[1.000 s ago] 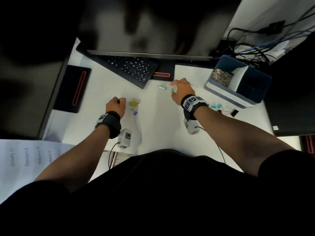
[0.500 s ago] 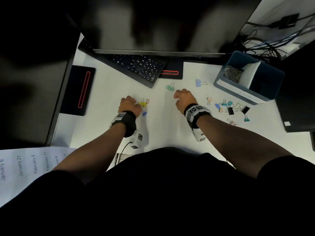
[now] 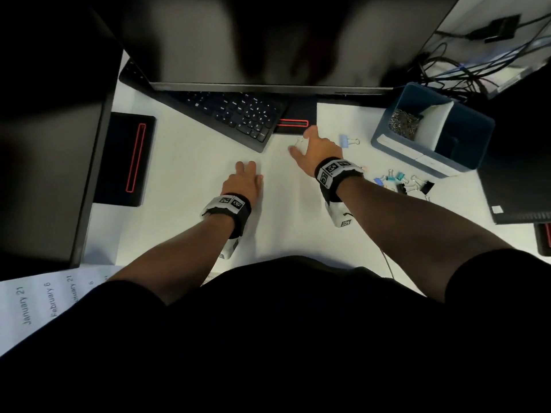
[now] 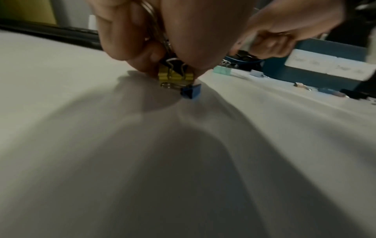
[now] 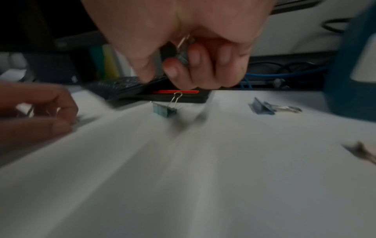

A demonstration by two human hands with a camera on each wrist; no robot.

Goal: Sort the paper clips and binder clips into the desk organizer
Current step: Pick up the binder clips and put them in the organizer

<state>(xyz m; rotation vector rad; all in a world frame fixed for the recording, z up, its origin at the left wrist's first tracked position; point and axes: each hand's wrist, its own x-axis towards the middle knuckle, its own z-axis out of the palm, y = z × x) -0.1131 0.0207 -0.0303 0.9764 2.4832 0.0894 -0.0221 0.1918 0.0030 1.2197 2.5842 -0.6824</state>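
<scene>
Fingers [image 4: 140,53] of both hands around binder clips [image 4: 176,75] above white desk [image 3: 185,162].

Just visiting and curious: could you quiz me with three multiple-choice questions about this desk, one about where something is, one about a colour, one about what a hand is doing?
1. Where do the paper clips lie?
A. in the desk organizer
B. on the keyboard
C. on the calendar sheet

2. What colour is the binder clip under the left hand's fingers?
A. red
B. yellow
C. white

3. What is the right hand doing?
A. lying flat, empty
B. typing
C. gripping small clips

A: a silvery heap fills a compartment of the desk organizer.
B: the clip under the left hand is yellow.
C: the right hand curls round clips.
</scene>
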